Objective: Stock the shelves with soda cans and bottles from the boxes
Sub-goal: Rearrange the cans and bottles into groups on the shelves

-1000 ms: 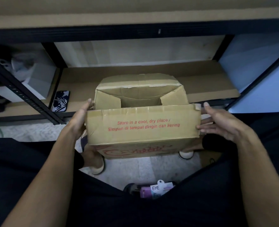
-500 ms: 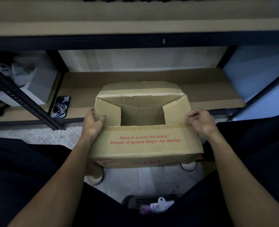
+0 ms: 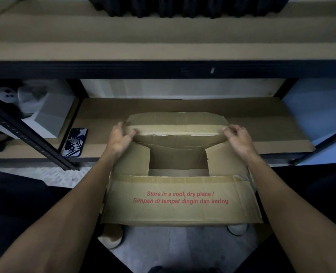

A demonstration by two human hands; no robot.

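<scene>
Left hand [image 3: 121,139] and right hand [image 3: 238,139] each pinch an end of the far flap [image 3: 175,120] on the cardboard box [image 3: 181,200], which fronts the lower shelf [image 3: 261,119] beside a phone [image 3: 74,143].

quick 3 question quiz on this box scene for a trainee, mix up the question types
1. True or false: the left hand and the right hand both grip the far flap of the box.
2. The phone lies: A) inside the box B) on the lower shelf, left of the box C) on the floor.
3. Fill in: the near flap reads "Store in a cool, ___ place".
Key: 1 true; 2 B; 3 dry.
</scene>
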